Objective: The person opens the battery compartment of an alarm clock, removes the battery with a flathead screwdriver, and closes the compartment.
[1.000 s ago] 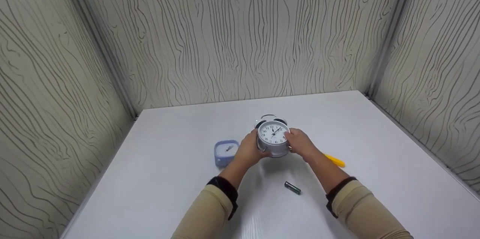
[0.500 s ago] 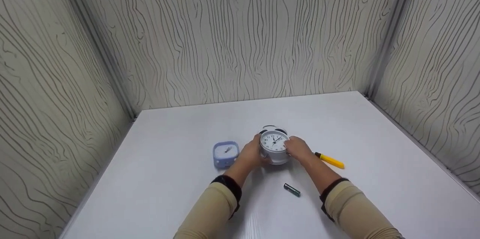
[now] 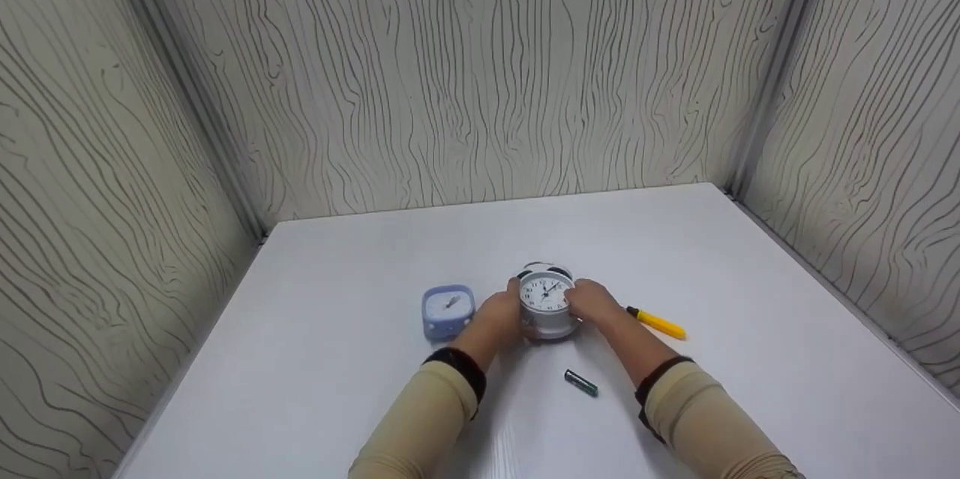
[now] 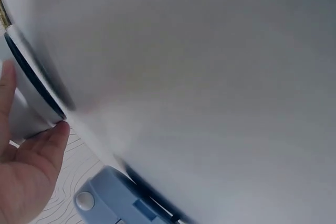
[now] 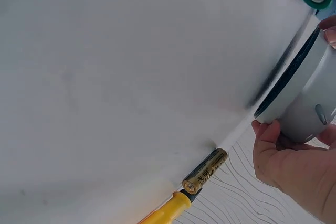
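A white twin-bell alarm clock (image 3: pixel 546 294) is held upright between both hands in the head view, its dial turned up toward the camera. The left hand (image 3: pixel 497 320) grips its left side; in the left wrist view, fingers (image 4: pixel 56 137) reach the dark rim of its base. From the other side the right hand (image 3: pixel 596 302) holds the casing, thumb at the dial's edge. In the right wrist view, the dark base ring of the clock (image 5: pixel 310 95) is close over the table, with fingertips (image 5: pixel 268 129) right at it.
A small blue clock (image 3: pixel 448 308) stands just left of the left hand. A dark green battery (image 3: pixel 581 383) lies nearer the person. Right of the right hand is a yellow handle with a black collar (image 3: pixel 660 323); a gold battery (image 5: pixel 206 170) shows near it in the right wrist view.
Both hands have lowered the white alarm clock toward the table and nearer the person. More of the blue clock and the yellow handle now shows beside the arms.
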The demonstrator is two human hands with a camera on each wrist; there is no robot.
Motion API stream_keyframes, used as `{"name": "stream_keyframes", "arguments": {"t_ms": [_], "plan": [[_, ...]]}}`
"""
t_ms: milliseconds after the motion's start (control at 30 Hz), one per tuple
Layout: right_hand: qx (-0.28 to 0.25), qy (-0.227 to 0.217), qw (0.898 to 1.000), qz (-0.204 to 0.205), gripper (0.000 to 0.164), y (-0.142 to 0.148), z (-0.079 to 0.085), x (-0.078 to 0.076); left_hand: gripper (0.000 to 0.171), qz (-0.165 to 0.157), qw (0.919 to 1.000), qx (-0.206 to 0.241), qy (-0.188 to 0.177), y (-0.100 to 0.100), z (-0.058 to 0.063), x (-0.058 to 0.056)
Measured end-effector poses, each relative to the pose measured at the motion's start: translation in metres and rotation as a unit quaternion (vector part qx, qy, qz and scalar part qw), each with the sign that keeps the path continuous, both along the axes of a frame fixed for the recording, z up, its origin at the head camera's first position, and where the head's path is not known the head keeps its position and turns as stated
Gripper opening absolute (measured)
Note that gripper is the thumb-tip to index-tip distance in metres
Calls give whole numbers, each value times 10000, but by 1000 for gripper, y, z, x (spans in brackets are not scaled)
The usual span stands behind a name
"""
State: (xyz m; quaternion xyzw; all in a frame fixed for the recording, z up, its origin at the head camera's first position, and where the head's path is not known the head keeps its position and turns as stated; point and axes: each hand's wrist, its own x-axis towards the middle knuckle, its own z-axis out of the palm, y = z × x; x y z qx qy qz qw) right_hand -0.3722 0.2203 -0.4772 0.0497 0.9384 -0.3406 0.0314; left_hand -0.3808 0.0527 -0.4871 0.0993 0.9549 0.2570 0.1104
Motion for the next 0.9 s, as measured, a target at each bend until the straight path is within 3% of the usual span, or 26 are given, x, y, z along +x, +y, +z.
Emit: {"name": "stream_keyframes", "arguments": {"t_ms": [133, 233, 300, 633, 900], "plan": [[452, 172, 9987, 189, 21, -1, 3, 0, 81, -112, 9992, -320, 191, 2, -2, 0], [702, 126, 9971, 281, 22, -1, 3, 1, 98, -134, 9983, -481, 308, 1, -3, 0], [585, 13, 9980, 257, 25, -2, 2, 1, 106, -145, 9981, -539, 272, 1, -4, 0], [337, -80, 9989, 315, 40, 0, -3, 2, 100, -338, 9953, -776, 463, 0, -3, 3], [711, -134, 9960, 516, 45, 1, 2, 4, 69, -530, 9917, -1132, 309, -4, 5, 4]]}}
